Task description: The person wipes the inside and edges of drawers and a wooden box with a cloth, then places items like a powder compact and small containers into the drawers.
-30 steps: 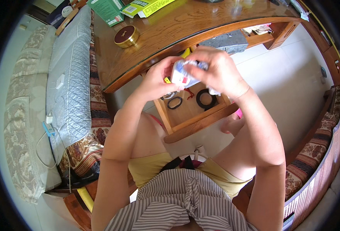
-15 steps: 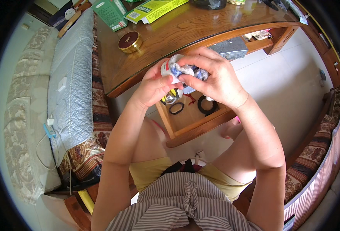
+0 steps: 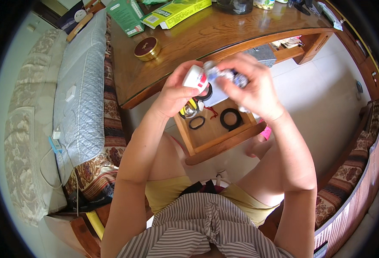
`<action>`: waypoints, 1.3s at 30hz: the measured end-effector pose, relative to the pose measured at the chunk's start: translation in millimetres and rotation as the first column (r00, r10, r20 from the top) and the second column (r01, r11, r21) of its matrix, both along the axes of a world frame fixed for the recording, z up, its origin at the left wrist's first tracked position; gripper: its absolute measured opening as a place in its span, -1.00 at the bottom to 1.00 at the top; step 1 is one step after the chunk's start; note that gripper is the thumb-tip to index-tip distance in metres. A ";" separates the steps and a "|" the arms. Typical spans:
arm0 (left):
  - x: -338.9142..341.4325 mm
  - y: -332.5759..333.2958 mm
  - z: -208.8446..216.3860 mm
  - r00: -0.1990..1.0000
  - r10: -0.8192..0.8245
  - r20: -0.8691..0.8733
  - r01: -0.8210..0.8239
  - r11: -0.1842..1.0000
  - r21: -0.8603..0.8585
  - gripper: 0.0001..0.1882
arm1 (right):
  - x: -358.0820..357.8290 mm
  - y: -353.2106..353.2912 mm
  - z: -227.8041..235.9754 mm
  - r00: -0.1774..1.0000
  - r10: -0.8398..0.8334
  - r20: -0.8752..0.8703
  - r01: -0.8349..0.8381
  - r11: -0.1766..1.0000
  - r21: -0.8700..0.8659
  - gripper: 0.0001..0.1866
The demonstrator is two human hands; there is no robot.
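Observation:
My left hand (image 3: pixel 175 91) is closed round a small white bottle (image 3: pixel 195 79) with a red patch on its side. Just to the right, my right hand (image 3: pixel 254 86) grips a crumpled blue-and-white cloth (image 3: pixel 236 77), smeared by motion. A gap shows between most of the cloth and the bottle; whether its tip touches the bottle I cannot tell. Below both hands a wooden drawer (image 3: pixel 202 141) is pulled out. In it lie a black tape roll (image 3: pixel 231 119), a thin black ring (image 3: pixel 196 123), a red cord (image 3: pixel 212 112) and a yellow-and-black item (image 3: pixel 189 108).
On the glass-topped wooden table (image 3: pixel 189 36) stand a round gold-rimmed tin (image 3: pixel 147 47), a green box (image 3: pixel 126 18) and a yellow-green box (image 3: pixel 176 13). A grey box (image 3: pixel 262 55) sits under the tabletop. A padded sofa (image 3: pixel 80 94) runs along the left.
The cloth has come away from the bottle toward the right with my right hand. The bottle's white side and red patch now show more, tilted in my left hand.

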State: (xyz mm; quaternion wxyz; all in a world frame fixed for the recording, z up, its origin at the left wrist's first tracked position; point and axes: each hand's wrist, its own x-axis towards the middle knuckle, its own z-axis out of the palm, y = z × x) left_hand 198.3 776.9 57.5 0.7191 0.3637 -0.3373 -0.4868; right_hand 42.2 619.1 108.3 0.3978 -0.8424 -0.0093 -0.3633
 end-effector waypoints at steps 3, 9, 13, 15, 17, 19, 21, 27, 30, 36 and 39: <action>-7.5 -5.3 3.2 0.972 0.102 0.211 -0.117 0.991 0.058 -0.31 | 5.1 14.8 -4.8 0.988 0.098 0.121 -0.057 0.952 -0.300 -0.79; -7.1 -5.8 -5.5 0.755 0.282 0.592 -0.345 0.939 -0.007 -0.32 | 12.3 -15.6 -17.4 0.960 -0.264 -0.090 0.254 0.961 -0.113 -0.80; -4.7 -5.0 -9.2 0.645 0.264 0.717 -0.367 0.930 -0.012 -0.32 | 8.2 -6.1 -6.9 0.999 0.028 0.038 -0.022 0.987 -0.158 -0.79; -6.1 -2.1 -7.7 0.712 0.253 0.654 -0.281 0.958 -0.065 -0.31 | 11.0 13.3 -10.8 0.995 0.097 0.038 -0.087 0.974 -0.210 -0.79; -7.2 1.2 -7.3 0.806 0.187 0.561 -0.229 0.973 0.004 -0.30 | 14.1 17.4 -15.8 0.997 0.071 0.030 -0.065 0.985 -0.157 -0.80; -7.6 4.7 -0.3 0.887 0.087 0.453 -0.153 0.982 0.111 -0.25 | 20.6 2.6 -19.7 1.000 -0.022 -0.007 0.020 0.991 -0.131 -0.79; -15.2 7.0 10.5 0.910 0.134 0.393 -0.179 0.981 0.079 -0.25 | 19.4 -12.1 -22.5 0.987 -0.135 -0.091 0.113 0.971 -0.213 -0.78; -8.2 1.7 2.8 0.862 0.329 0.386 -0.354 0.935 -0.005 -0.29 | 12.0 6.6 -17.2 0.988 -0.127 -0.090 0.116 0.987 -0.114 -0.81; -5.7 -2.7 0.6 0.851 0.313 0.423 -0.352 0.936 0.015 -0.33 | 10.8 7.0 -10.0 1.000 0.014 0.025 -0.013 0.999 -0.036 -0.81; -14.5 -5.7 2.2 0.893 0.239 0.382 -0.295 0.951 0.094 -0.34 | 8.4 -20.3 -17.7 0.984 -0.131 -0.122 0.112 0.982 -0.153 -0.75; -22.5 -7.8 -4.6 0.882 0.133 0.453 -0.193 0.977 0.089 -0.30 | -1.5 -34.3 -16.6 0.974 -0.162 -0.155 0.159 0.987 -0.037 -0.74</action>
